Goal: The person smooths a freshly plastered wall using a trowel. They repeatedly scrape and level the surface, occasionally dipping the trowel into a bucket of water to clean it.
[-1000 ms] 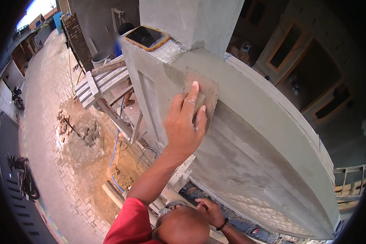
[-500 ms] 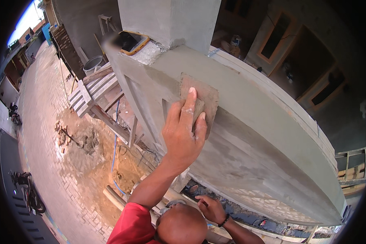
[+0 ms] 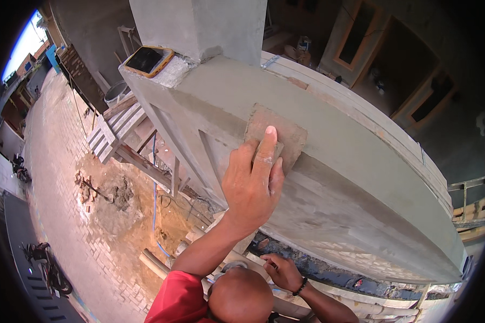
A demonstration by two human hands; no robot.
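My left hand grips a flat, worn plastering float, its index finger stretched over the back. The float lies against the smooth grey plaster of a sloping wall top, at the edge where the wall's face drops away. Lower down, my right hand, with a dark beaded bracelet at the wrist, hovers in front of the wall's foot. Its fingers are loosely bent and apart, and nothing shows in them. A phone in a yellow-edged case lies on the rough ledge beside a grey pillar.
At left stands a wooden trestle near a bucket. Below it, a blue hose crosses sand beside a mortar heap. Bamboo poles lie by a dark ditch. A motorcycle stands along the paved lane.
My left hand has slid the float to the right and slightly down along the wall. The whole view has shifted, so the phone and pillar appear further left. My right hand barely differs.
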